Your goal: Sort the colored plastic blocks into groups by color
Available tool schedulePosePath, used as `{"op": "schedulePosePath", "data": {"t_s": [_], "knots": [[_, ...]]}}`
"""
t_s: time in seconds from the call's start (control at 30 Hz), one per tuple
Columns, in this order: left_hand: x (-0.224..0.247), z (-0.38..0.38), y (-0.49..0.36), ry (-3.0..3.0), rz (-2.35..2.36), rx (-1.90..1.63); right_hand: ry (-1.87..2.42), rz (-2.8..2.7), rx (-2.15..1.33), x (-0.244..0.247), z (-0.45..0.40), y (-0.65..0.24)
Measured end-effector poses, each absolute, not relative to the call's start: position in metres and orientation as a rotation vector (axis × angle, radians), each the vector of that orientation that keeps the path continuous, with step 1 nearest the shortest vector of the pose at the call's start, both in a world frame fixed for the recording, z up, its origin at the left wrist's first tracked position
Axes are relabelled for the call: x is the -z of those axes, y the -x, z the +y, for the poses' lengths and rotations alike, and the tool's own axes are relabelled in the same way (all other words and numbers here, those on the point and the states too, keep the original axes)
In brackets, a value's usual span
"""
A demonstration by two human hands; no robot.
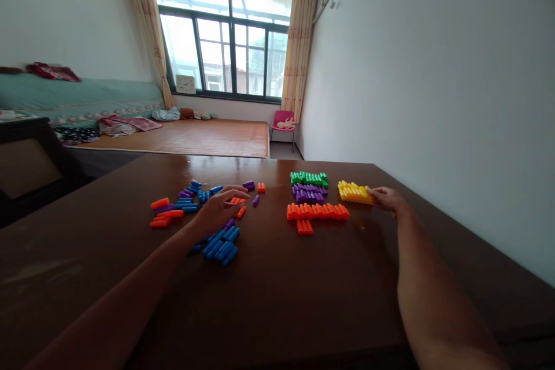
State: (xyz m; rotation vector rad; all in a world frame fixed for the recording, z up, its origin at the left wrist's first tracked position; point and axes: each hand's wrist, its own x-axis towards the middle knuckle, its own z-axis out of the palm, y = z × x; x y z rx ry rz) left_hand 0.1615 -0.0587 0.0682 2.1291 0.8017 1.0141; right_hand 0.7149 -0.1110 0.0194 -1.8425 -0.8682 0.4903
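Note:
My left hand [223,207] is over the loose pieces on the left half of the brown table [277,300], fingers apart, beside some orange pieces [241,211]. Below it lies a cluster of blue pieces [222,245]; more blue, purple and orange ones lie to its left. My right hand [385,199] touches the right end of a yellow block of pieces [354,192] with its fingertips pressed together. Left of that block, a green row [309,178], a purple row [309,193] and an orange row [318,211] lie one before another. A short orange group [304,226] sits nearest me.
Behind the table stand a low bed [208,136] and a pink chair [284,118] with a soft toy. A white wall [433,69] runs along the right. A dark cabinet [32,162] is at the left.

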Motion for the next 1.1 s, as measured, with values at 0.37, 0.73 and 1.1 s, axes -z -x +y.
{"op": "schedulePosePath", "data": {"t_s": [0.37,0.73,1.1], "knots": [[-0.068,-0.057,-0.158,-2.188,0.824,-1.029,2.142,-0.927,0.264,-0.008,-0.1,-0.708],[-0.063,-0.047,-0.152,-2.229,0.874,-1.062,2.189,-0.927,0.477,-0.01,-0.105,-0.696],[-0.042,0.004,-0.056,-2.23,2.084,-1.16,1.649,-1.272,0.793,-0.049,-0.104,-0.632]]}}
